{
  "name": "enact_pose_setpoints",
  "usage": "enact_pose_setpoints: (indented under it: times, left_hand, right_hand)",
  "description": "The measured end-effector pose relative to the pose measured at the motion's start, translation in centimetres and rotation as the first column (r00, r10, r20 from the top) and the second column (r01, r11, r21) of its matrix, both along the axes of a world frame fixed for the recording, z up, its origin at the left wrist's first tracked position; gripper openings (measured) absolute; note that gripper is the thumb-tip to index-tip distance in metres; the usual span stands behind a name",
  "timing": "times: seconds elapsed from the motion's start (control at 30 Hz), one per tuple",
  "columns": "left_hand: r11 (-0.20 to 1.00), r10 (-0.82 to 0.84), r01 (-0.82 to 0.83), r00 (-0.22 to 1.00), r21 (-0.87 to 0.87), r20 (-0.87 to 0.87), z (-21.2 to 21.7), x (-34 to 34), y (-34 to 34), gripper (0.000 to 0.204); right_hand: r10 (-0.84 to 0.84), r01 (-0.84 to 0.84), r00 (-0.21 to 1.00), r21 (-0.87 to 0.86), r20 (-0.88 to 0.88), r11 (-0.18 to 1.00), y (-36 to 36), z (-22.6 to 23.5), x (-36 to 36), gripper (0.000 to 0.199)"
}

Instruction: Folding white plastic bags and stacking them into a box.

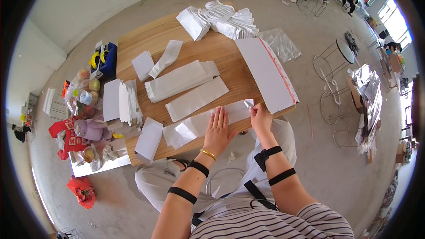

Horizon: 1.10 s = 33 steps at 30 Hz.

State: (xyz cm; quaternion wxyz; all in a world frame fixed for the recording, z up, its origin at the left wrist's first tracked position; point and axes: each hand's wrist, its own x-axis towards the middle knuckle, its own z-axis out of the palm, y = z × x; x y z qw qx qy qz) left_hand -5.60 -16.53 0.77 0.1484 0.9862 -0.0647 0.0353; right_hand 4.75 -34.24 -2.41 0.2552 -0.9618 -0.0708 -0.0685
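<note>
We see the left hand (218, 128) lying flat, fingers spread wide and palm down, pressing a white paper bag (206, 121) against the near edge of the wooden surface (230, 62). The right hand (260, 117) sits just beside it at 3 o'clock, fingers curled narrow around a small pale tool (248, 104) whose tip touches the bag's right end – we cannot tell what kind of tool it is. Both forearms carry black straps, and the left wrist bears a gold bangle (208, 154).

Positions relative to the bag under the hands:
- At 12 o'clock, just beside it, lies a flat folded bag (197, 98); beyond that, a thicker stack of bags (179, 80).
- At 1 o'clock, a long white box (267, 74) with a red-printed side overhangs the right edge of the surface.
- At 9 o'clock, a small white packet (148, 139) rests at the near left corner.
- At 10 o'clock, a pile of white sheets (121, 101) sits at the left edge.
- At 12 o'clock, well apart at the far end, a heap of fanned white bags (219, 20).

On the floor to the left of the surface – at 9 o'clock – we note clear bags of colourful items (82, 97) and a red plastic bag (82, 190). Wire stools (332, 55) stand at 2 o'clock, well apart
</note>
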Motion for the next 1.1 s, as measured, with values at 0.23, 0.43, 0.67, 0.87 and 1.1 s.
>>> enact_pose_setpoints:
  times: [0.23,0.43,0.67,0.87,1.1]
  left_hand:
    - [0.996,-0.01,0.011,1.0,0.091,-0.011,-0.9,0.0,-0.1,0.08]
    - [0.979,0.018,0.007,0.992,-0.205,0.121,0.8,-1.4,1.7,0.055]
    - [0.705,0.593,-0.431,0.793,-0.564,0.136,3.2,-9.0,7.0,0.027]
    - [0.663,0.711,-0.571,0.682,-0.484,0.169,2.0,-11.3,10.9,0.026]
    - [0.751,0.62,-0.524,0.769,-0.402,0.155,1.9,-8.9,11.7,0.034]
  right_hand:
    - [0.007,-0.02,0.999,0.334,0.04,0.942,0.2,0.2,-0.5,0.022]
    - [0.181,-0.235,0.97,0.45,0.159,0.861,5.2,5.0,-2.8,0.018]
    - [0.543,-0.593,0.802,0.231,0.247,0.771,11.4,4.6,-6.4,0.028]
    - [0.604,-0.648,0.758,0.187,0.246,0.738,13.1,3.9,-7.8,0.03]
    - [0.649,-0.674,0.738,0.157,0.184,0.722,12.4,3.8,-7.9,0.027]
